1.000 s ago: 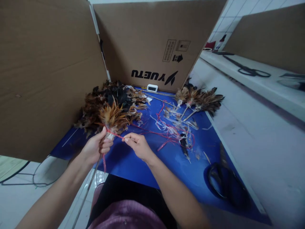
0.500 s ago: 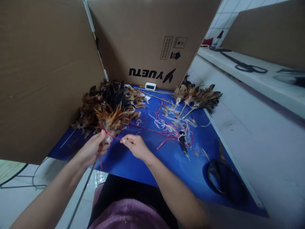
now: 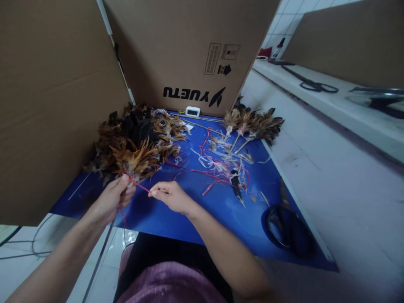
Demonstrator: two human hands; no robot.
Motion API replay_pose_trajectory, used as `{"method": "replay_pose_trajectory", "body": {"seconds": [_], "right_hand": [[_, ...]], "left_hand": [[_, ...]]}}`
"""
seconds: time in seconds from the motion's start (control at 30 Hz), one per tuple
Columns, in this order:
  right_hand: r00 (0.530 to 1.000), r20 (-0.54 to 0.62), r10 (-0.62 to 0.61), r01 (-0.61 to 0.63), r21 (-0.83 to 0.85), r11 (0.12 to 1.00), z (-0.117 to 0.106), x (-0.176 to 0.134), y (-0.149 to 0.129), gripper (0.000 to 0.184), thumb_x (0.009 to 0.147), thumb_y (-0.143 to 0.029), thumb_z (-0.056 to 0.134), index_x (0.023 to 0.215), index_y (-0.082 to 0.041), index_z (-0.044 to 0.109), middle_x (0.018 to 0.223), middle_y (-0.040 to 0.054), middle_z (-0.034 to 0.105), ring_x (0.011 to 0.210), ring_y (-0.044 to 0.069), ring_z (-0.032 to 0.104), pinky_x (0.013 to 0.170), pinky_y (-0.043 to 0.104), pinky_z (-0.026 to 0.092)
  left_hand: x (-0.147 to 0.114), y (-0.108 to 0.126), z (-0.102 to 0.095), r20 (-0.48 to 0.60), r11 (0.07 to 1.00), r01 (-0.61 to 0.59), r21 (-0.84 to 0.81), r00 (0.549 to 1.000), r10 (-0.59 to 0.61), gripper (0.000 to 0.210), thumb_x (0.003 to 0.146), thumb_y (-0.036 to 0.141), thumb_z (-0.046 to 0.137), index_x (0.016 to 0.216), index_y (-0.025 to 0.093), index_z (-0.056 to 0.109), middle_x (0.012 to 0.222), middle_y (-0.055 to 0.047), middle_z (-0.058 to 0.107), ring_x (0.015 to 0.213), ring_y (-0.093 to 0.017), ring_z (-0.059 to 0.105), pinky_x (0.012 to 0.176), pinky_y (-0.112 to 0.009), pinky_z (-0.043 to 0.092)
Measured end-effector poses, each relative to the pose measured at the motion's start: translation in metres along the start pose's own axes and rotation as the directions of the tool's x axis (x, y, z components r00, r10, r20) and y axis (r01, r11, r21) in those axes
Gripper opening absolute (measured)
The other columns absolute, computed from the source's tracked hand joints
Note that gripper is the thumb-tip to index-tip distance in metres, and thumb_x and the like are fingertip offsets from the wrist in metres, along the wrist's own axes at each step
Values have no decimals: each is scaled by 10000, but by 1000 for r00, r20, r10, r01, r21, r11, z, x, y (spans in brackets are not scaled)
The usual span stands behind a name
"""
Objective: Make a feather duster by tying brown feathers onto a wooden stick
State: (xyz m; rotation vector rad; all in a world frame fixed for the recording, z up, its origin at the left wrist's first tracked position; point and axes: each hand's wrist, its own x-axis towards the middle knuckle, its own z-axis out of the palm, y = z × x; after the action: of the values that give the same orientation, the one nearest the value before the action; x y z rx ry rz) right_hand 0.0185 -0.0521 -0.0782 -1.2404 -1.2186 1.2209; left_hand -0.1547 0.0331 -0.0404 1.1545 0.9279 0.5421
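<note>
My left hand (image 3: pixel 117 194) is closed around the base of a feather duster (image 3: pixel 134 158), whose brown feathers fan away from me. Its thin stick (image 3: pixel 100 256) runs down below the hand past the table edge. A red plastic string (image 3: pixel 139 185) wraps the feather base and stretches right to my right hand (image 3: pixel 167 195), which pinches its end. A loose pink tail of string hangs under my left hand. Behind the duster lies a large heap of dark and brown feathers (image 3: pixel 139 122), partly hidden by it.
Feather bundles on sticks (image 3: pixel 246 122) lie at the back right of the blue table (image 3: pixel 189 219). Tangled red and white strings (image 3: pixel 217 166) are mid-table. Black-handled scissors (image 3: pixel 287 227) rest at the right. Cardboard (image 3: pixel 176 50) stands behind, with a small white digital display (image 3: pixel 192 111).
The view has shifted, so the scene sits a little further left. My right hand still holds the string taut, a bit lower relative to the duster.
</note>
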Motion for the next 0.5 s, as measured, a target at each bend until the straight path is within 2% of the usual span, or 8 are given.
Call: {"method": "replay_pose_trajectory", "body": {"seconds": [0.1,0.23,0.33,0.43,0.5], "right_hand": [[998,68,10,-15,63,998,2,-2,0,164,831,-264,559,844,-147,673,563,-58,455,497,55,307,495,209,230],[988,148,46,-58,77,995,-3,-4,3,176,855,-250,527,872,-138,661,528,-71,436,482,52,345,504,201,274],[979,191,75,-80,18,997,-16,-3,2,206,874,-246,494,899,-132,664,549,-44,537,510,67,447,543,203,349],[999,47,2,6,-168,986,-32,6,-1,197,870,-206,493,911,-151,677,793,23,674,719,106,585,680,232,433],[990,-69,-119,81,-407,910,-42,18,-4,217,853,-133,483,929,-171,684,928,35,680,856,128,604,796,259,441]], "left_hand": [[-1,1,-1,-47,1000,-7,30,999,8,538,698,602,653,636,186,318,527,91,283,397,-11,172,352,-133,139],[-8,4,-4,-65,996,-22,86,998,28,525,705,602,648,653,183,335,536,83,315,413,-19,207,370,-136,158],[-13,5,-10,-92,996,-28,88,995,37,529,687,604,664,651,183,344,537,77,327,424,-26,224,381,-146,165],[-19,4,-17,-135,997,-16,71,990,26,533,664,603,685,649,182,358,534,73,334,434,-31,226,393,-156,160],[-23,4,-22,-159,998,-17,65,987,27,529,656,606,690,658,182,373,535,70,338,444,-36,229,401,-161,161]]}}
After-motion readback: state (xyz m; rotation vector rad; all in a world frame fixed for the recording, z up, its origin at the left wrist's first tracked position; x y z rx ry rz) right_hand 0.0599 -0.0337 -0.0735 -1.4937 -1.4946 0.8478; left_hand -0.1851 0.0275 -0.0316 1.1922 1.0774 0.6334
